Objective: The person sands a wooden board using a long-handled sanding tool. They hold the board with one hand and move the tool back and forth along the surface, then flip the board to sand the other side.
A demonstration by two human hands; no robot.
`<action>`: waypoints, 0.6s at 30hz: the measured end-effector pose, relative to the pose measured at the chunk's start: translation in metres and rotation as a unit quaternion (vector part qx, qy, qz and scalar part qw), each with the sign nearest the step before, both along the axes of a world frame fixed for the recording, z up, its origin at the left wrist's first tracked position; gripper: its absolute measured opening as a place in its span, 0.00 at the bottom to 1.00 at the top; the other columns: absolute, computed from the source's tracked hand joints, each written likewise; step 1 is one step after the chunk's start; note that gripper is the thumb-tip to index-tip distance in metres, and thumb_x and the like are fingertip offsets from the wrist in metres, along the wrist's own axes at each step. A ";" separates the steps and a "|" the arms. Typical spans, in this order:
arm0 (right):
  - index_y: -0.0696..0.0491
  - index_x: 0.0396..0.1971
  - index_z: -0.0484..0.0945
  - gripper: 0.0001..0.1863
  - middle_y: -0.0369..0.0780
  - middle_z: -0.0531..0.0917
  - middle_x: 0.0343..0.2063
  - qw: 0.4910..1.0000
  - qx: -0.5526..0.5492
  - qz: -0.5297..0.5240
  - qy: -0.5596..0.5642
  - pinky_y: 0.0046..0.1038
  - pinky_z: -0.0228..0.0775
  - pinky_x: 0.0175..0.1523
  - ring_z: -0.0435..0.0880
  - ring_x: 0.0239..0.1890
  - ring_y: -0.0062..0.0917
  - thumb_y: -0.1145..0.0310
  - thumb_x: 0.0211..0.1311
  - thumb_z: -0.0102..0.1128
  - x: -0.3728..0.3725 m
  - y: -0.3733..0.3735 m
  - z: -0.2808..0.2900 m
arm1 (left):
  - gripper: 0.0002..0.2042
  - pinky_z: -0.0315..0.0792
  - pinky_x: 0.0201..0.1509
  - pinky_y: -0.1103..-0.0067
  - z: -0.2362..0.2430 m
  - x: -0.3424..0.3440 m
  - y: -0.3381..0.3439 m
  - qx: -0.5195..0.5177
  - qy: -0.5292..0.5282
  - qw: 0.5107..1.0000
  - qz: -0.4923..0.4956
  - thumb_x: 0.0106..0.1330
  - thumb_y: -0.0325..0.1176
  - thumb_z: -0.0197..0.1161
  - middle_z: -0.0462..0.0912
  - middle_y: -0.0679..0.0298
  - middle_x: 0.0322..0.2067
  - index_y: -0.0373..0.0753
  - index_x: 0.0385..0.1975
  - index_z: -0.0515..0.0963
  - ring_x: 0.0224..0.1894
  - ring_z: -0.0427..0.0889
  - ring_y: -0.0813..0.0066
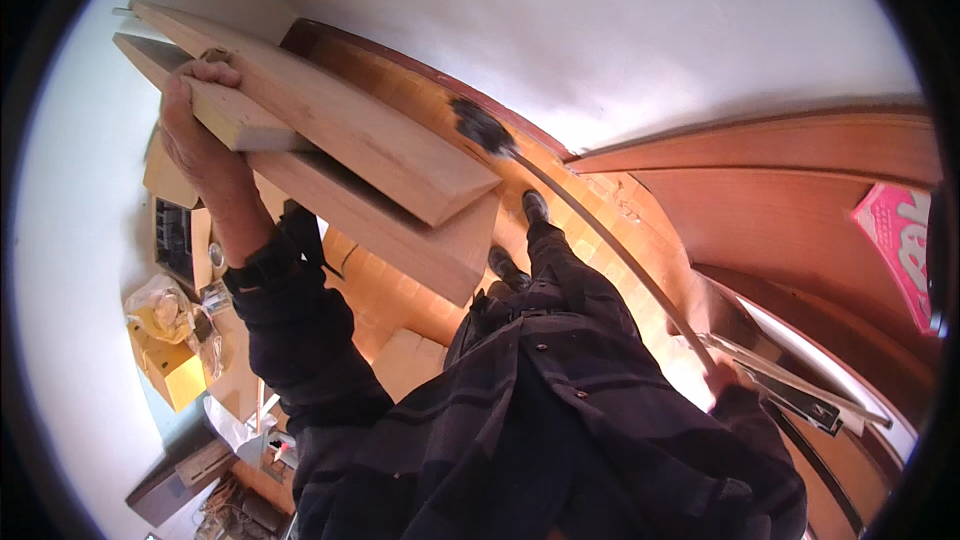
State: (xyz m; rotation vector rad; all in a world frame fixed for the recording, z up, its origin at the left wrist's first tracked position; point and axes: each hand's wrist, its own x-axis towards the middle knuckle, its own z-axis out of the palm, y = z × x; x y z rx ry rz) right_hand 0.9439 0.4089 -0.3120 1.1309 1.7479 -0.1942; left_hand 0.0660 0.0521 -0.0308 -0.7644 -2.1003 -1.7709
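My left hand (196,135) is raised at the upper left, its fingers curled around pale wooden boards (340,125) stacked at a slant along the white wall. A second board (410,250) lies below the top one, and a short block end shows by my thumb. My right hand (722,380) is low on the right, closed on the long thin handle (610,240) of a brush with a dark, blurred head (480,125), which is above the wooden floor near the wall's base.
Reddish wooden panels (760,220) curve along the right, with a pink sign (885,250) on them. Long strips (820,390) lean below. At left are a yellow box (170,370), a plastic bag (165,305), a dark case (175,235) and cardboard (405,365). My shoes (535,208) stand on the parquet (390,310).
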 end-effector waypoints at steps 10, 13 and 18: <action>0.56 0.41 0.83 0.20 0.47 0.88 0.32 0.982 -0.097 -0.121 -0.111 0.44 0.80 0.45 0.89 0.40 0.39 0.53 0.64 0.68 0.203 -0.108 0.100 | 0.22 0.70 0.60 0.72 0.004 0.012 0.013 -0.006 -0.006 0.999 0.052 0.75 0.45 0.45 0.85 0.60 0.35 0.35 0.32 0.81 0.47 0.80 0.66; 0.62 0.34 0.82 0.23 0.52 0.88 0.28 0.976 -0.056 -0.211 0.014 0.45 0.80 0.41 0.89 0.36 0.45 0.54 0.58 0.76 0.147 -0.086 0.012 | 0.22 0.71 0.60 0.72 0.004 0.009 0.012 0.023 -0.029 0.999 0.030 0.75 0.45 0.45 0.86 0.60 0.35 0.35 0.32 0.81 0.47 0.81 0.67; 0.58 0.34 0.84 0.18 0.51 0.89 0.33 0.992 -0.021 -0.101 0.067 0.43 0.83 0.42 0.90 0.40 0.44 0.56 0.58 0.71 0.008 -0.058 -0.167 | 0.21 0.70 0.61 0.72 0.005 0.004 0.009 0.025 -0.053 0.998 0.035 0.73 0.46 0.48 0.85 0.57 0.37 0.33 0.37 0.80 0.47 0.81 0.65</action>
